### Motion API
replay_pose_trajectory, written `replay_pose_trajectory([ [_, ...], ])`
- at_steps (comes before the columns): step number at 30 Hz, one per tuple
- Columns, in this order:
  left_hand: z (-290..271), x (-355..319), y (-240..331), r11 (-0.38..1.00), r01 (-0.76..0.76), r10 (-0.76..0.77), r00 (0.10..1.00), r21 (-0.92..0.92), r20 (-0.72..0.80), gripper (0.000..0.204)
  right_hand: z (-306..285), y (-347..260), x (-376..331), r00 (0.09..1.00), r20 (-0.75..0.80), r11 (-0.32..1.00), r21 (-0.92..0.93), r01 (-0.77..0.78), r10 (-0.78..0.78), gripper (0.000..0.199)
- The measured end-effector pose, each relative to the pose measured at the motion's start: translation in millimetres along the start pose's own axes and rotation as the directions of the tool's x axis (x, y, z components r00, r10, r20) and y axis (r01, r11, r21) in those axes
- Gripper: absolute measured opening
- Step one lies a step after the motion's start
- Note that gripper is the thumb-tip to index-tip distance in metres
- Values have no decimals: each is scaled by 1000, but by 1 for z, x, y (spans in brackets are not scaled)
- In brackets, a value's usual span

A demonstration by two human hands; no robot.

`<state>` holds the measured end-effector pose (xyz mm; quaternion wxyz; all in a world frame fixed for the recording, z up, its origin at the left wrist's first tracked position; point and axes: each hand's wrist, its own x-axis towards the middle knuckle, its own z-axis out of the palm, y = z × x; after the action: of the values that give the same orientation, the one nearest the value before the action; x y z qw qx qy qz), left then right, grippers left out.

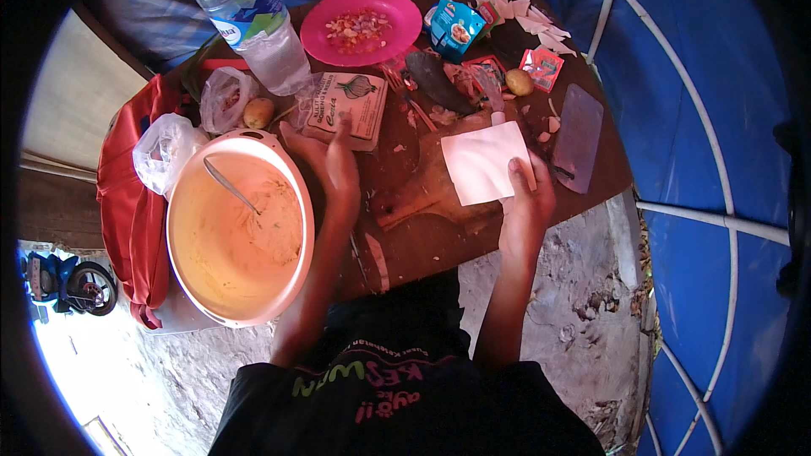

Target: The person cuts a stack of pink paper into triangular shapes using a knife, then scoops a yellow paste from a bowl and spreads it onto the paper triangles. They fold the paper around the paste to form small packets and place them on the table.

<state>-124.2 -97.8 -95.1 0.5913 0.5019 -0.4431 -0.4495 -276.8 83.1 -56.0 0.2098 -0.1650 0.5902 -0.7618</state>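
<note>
While the pale basin stands at the table's left, a bottle with a lettered blue-and-green label rises just beyond it. Right of the basin, the left hand is at a paper packet (dark print, a bulb-shaped drawing), thumb and fingers apart; whether they grip it I cannot tell. Farther right, beyond the basin, a blue box bears a food picture. Well right of the basin, a pale square sheet is pinched near its lower right corner by the right hand, thumb uppermost, most of it extending left of the grip.
</note>
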Motion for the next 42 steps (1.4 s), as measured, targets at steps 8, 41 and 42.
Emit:
replay_pose_trajectory([
  [8,-8,-97,33,1000,11,-14,648,10,761,57,-22,-22,2,972,-225,940,314,133,-63,22],
  [41,-100,-69,37,999,-37,-5,376,20,927,28,-84,-9,-26,992,18,833,-546,-94,124,29],
  [42,-101,-69,37,996,-83,0,376,33,927,29,-85,-10,-27,990,68,846,-528,-69,123,29],
])
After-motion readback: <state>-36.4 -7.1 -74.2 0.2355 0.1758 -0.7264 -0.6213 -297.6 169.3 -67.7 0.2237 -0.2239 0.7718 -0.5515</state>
